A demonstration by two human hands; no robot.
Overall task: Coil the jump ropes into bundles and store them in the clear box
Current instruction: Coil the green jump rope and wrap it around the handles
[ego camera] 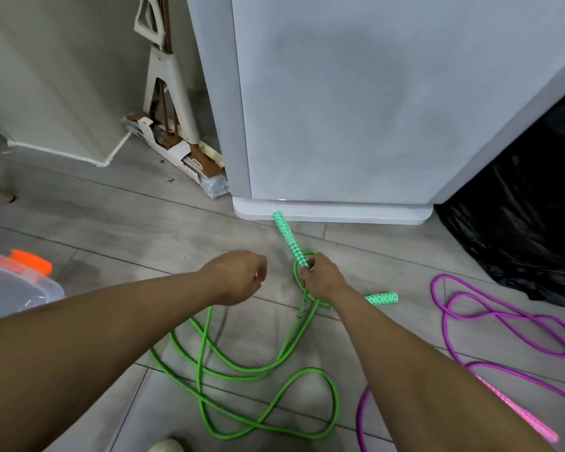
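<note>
A green jump rope (258, 370) lies in loose loops on the grey floor under my arms. My right hand (323, 282) grips the lower end of its green-and-white checked handle (286, 234), together with a small loop of cord; the handle points up towards the grey appliance. The rope's second handle (380, 299) lies on the floor just right of my right wrist. My left hand (238, 275) hovers left of the right one, fingers loosely curled, nothing visible in it. The clear box (13, 288) with an orange latch sits at the left edge.
A purple jump rope (503, 321) with a pink handle (516, 415) sprawls at the right. A grey appliance (356, 109) stands ahead, a black plastic bag (529, 207) to its right, a stand and torn carton (177, 151) to its left. A shoe tip (167, 446) shows at the bottom.
</note>
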